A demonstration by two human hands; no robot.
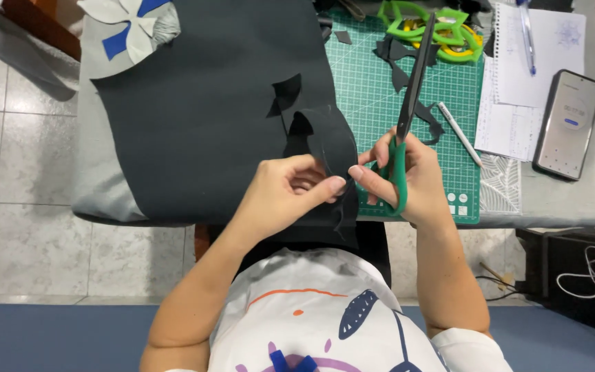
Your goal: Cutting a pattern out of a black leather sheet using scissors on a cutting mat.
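Observation:
My left hand [285, 189] pinches a curved cut piece of black foam [332, 141] between thumb and fingers. That piece hangs from the edge of a large black foam sheet [201, 103] lying over the table. My right hand [408, 179] grips green-handled scissors [408, 117] with their black blades closed and pointing away from me. My right index finger touches the foam piece next to my left fingertips.
A green cutting mat [380, 83] carries black foam scraps [401, 65] and green foam cut-outs [442, 31]. At the right lie a white pencil [459, 134], paper sheets [552, 48] with a pen [527, 34], and a phone [567, 124]. White and blue foam shapes [127, 27] sit at the far left.

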